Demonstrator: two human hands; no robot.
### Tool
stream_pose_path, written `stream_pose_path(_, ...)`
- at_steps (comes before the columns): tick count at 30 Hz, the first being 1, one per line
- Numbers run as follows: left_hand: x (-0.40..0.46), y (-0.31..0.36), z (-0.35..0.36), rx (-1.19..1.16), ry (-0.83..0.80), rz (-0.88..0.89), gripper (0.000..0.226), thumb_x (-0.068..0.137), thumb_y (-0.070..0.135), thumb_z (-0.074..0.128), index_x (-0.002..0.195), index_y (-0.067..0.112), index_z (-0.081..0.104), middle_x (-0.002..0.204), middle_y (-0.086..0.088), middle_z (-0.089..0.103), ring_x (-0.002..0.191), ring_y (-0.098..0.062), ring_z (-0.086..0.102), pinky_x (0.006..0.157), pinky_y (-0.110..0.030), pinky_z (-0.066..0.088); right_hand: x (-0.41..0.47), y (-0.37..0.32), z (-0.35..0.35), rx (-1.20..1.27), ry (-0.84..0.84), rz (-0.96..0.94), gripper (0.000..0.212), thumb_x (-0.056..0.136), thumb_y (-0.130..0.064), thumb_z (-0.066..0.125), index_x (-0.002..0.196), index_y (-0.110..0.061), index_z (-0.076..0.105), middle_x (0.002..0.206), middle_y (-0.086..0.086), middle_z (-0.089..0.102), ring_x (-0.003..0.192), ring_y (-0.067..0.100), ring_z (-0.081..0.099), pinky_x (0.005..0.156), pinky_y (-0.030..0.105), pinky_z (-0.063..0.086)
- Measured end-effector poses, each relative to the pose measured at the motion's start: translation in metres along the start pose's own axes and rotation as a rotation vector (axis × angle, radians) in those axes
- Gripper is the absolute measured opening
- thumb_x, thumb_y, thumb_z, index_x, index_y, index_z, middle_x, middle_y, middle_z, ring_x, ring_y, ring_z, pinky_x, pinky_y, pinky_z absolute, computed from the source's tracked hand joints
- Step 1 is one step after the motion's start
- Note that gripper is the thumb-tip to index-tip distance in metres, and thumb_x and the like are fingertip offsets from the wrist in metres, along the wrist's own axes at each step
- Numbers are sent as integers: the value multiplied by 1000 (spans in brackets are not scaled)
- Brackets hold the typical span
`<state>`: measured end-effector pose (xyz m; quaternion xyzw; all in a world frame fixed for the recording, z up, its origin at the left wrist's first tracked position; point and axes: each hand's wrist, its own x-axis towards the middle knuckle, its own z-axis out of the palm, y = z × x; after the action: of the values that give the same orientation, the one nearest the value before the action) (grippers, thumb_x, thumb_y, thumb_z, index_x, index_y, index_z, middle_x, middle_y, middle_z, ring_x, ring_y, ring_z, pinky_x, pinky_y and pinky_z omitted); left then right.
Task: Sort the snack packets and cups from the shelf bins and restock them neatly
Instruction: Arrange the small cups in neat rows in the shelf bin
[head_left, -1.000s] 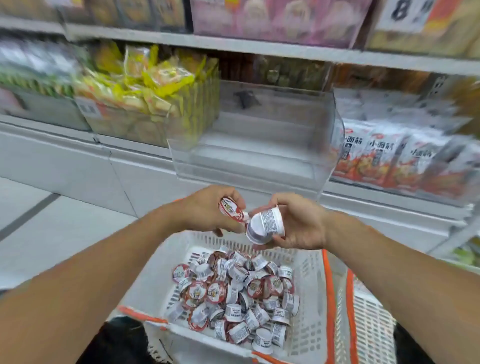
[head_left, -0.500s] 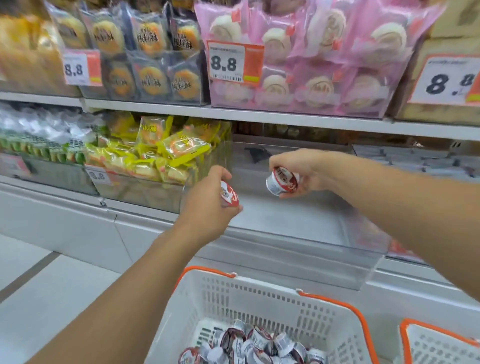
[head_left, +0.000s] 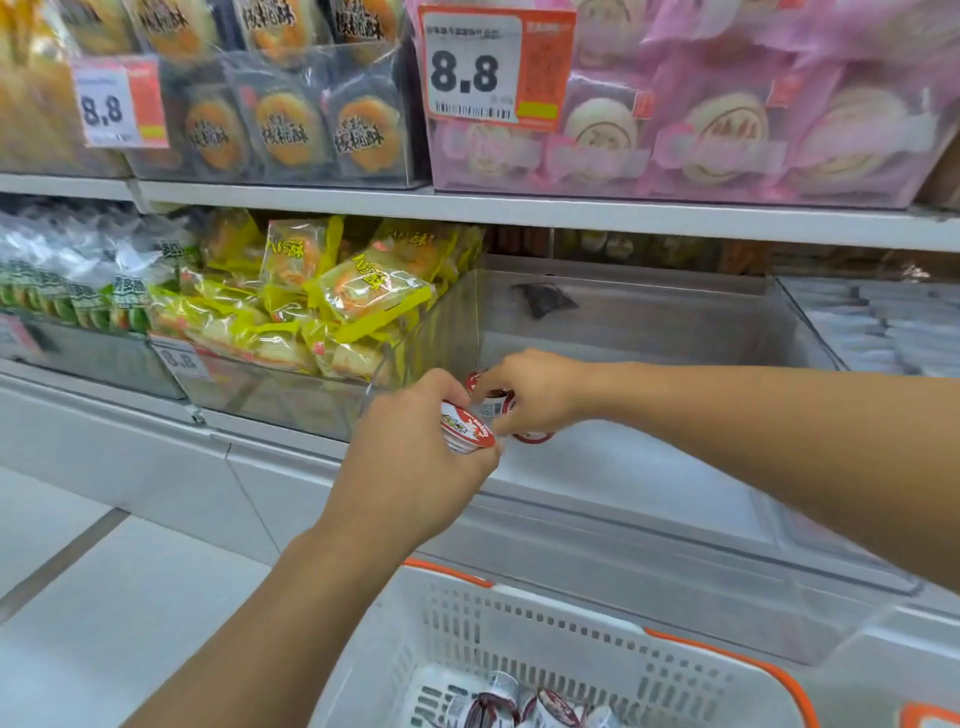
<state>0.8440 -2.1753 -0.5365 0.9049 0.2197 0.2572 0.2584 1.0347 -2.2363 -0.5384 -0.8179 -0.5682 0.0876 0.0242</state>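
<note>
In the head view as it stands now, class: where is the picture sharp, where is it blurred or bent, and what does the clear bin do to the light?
Head view: hands and the held cup fairly sharp; pink packets upper right blurred; shelf edge tilts and bends with wide-angle distortion; clear bin walls show pale reflections; lighting even, shadows soft.

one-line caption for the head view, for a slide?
Both hands, left and right, place small sealed cups into a clear shelf bin.
</note>
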Motion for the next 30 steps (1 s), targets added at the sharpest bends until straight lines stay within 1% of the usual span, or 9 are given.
stream_pose_path(5, -3, -4, 0, 39, -95, -37, 43, 72, 41, 81, 105, 30, 55, 89, 6, 66, 84, -16, 64, 74, -33, 52, -13, 15, -21, 122, 103, 165, 32, 85, -32, 70, 113, -18, 71, 115, 1, 69, 101, 20, 62, 80, 31, 53)
stream_pose_path(7, -5, -6, 1, 53, -119, -38, 47, 73, 41, 80, 110, 30, 53, 94, 4, 66, 88, -19, 64, 77, -35, 53, -13, 20, -19, 170, 1, 264, 17, 86, -29, 66, 97, -18, 73, 104, 5, 68, 94, 25, 65, 69, 35, 59)
stream_pose_path(9, -6, -5, 0, 36, -115, -41, 46, 73, 41, 79, 109, 31, 53, 95, 4, 66, 87, -18, 64, 77, -37, 54, -11, 19, -12, 280, -110, 313, 14, 89, -27, 62, 97, -21, 71, 109, 5, 63, 96, 27, 63, 64, 38, 62)
stream_pose_path(16, -7, -1, -4, 16, -79, -30, 41, 76, 41, 78, 104, 32, 50, 93, 6, 64, 86, -18, 61, 73, -33, 52, 1, 13, -9, 313, -148, 439, 25, 90, -30, 65, 111, -17, 65, 117, 8, 57, 98, 28, 61, 59, 33, 62)
stream_pose_path(20, -4, 3, -4, -1, -62, -18, 56, 76, 44, 80, 117, 28, 45, 96, 9, 57, 90, -17, 58, 77, -32, 49, -10, 29, -20, 461, -40, 667, 55, 78, -41, 82, 116, -9, 59, 110, 11, 59, 85, 28, 63, 51, 30, 58)
stream_pose_path(22, -3, 5, -4, -25, -49, -36, 60, 75, 45, 82, 118, 27, 44, 94, 10, 56, 89, -15, 59, 76, -31, 50, -17, 33, -16, 621, 5, 770, 60, 78, -42, 82, 118, -6, 56, 107, 12, 59, 82, 27, 63, 57, 32, 60)
stream_pose_path(25, -3, 7, -3, -34, -40, -66, 56, 72, 47, 83, 110, 28, 47, 93, 9, 60, 89, -17, 62, 73, -33, 52, -20, 31, -4, 873, 43, 781, 57, 82, -28, 81, 125, 0, 56, 109, 12, 63, 88, 24, 65, 76, 31, 59)
stream_pose_path(28, -1, 7, -1, -23, -25, -64, 48, 71, 45, 83, 106, 28, 54, 99, 6, 62, 92, -18, 61, 76, -35, 52, -15, 27, -4, 841, 72, 743, 68, 75, -10, 86, 132, 1, 51, 122, 12, 59, 96, 26, 65, 68, 28, 60)
stream_pose_path(30, 0, 5, 1, -18, -17, -54, 46, 70, 44, 84, 106, 27, 61, 106, 4, 61, 95, -18, 60, 80, -35, 52, -11, 26, -4, 743, 69, 736, 70, 71, -9, 88, 130, 1, 51, 117, 12, 61, 82, 25, 70, 71, 33, 62)
